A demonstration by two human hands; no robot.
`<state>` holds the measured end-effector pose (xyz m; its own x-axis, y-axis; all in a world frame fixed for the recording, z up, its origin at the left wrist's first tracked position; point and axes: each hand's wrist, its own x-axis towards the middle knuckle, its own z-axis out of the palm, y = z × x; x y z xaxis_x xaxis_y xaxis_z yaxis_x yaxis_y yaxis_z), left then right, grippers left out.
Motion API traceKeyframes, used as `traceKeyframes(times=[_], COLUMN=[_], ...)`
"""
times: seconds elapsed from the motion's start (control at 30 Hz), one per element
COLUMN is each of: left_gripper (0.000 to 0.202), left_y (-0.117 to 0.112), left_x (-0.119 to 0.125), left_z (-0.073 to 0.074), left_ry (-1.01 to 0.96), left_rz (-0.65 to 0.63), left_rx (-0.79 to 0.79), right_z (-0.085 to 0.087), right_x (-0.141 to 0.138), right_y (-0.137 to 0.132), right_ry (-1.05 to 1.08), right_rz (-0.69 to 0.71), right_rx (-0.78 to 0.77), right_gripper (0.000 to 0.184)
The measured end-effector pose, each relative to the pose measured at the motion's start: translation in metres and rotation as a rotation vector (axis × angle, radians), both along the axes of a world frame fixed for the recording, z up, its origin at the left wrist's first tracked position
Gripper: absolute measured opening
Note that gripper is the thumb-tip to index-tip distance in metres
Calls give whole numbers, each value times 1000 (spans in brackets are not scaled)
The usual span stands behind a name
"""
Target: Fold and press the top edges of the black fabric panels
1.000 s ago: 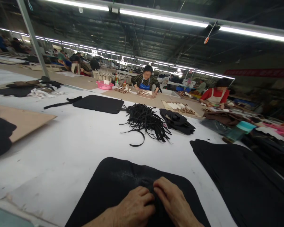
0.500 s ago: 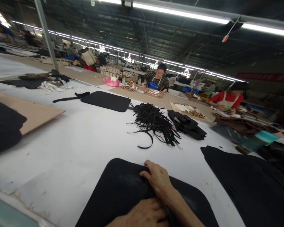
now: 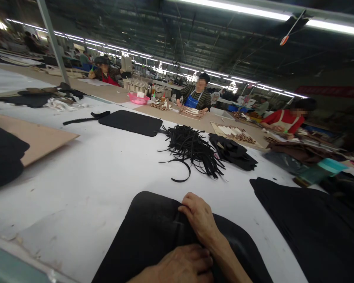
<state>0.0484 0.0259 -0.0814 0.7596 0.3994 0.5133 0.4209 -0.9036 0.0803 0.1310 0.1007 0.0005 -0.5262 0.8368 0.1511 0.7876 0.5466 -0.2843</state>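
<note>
A black, round-cornered sheet [image 3: 147, 228], leather-like in look, lies in front of me on the white table. My right hand [image 3: 199, 214] pinches its far edge near the middle, thumb on top and fingers over the rim. Below that, my left hand [image 3: 184, 261] rests on the sheet with its fingers curled together against it; the fingertips are partly hidden. The sheet creases and bulges slightly near my right hand. Just beyond lie a curved black strip [image 3: 183, 177] and a heap of narrow black strips [image 3: 191, 149].
Another black panel [image 3: 131, 122] lies farther off. Black sheets are stacked at right [image 3: 309, 228] and on a tan board [image 3: 50, 137] at left. A teal-lidded container [image 3: 321, 171] stands at right. Co-workers [image 3: 196, 94] sit across the table near a pink basin [image 3: 138, 98].
The fingers of my right hand have closed over the sheet's far edge, and the sheet now creases beside them. My left hand stays nearly in place. The view has shifted slightly.
</note>
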Motion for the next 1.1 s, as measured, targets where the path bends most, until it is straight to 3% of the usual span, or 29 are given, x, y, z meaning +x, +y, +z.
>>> traceKeyframes(times=[0.2,0.33,0.43,0.5,0.63,0.9,1.1], left_gripper=[13,13,13,12,12,27,31], left_y=[0,0,1,2,2,0,-1], left_x=[0,1,2,2,-1,-7,-9], left_z=[3,4,3,4,7,6,12], left_ry=[-17,-8,-26,-54,-107,-5,16], left_rz=[-6,10,13,33,89,101,70], left_rx=[-28,-44,-30,-16,6,-31,-122], right_z=[-10,-5,-3,-6,-8,17,10], right_x=[8,10,10,11,17,43,83], right_y=[3,5,5,4,6,7,7], right_ry=[76,125,57,-23,-103,51,149], right_rz=[-28,-49,11,47,31,-98,-114], right_rx=[128,337,506,520,358,-167,-316], right_gripper=[15,20,26,29,27,11,12])
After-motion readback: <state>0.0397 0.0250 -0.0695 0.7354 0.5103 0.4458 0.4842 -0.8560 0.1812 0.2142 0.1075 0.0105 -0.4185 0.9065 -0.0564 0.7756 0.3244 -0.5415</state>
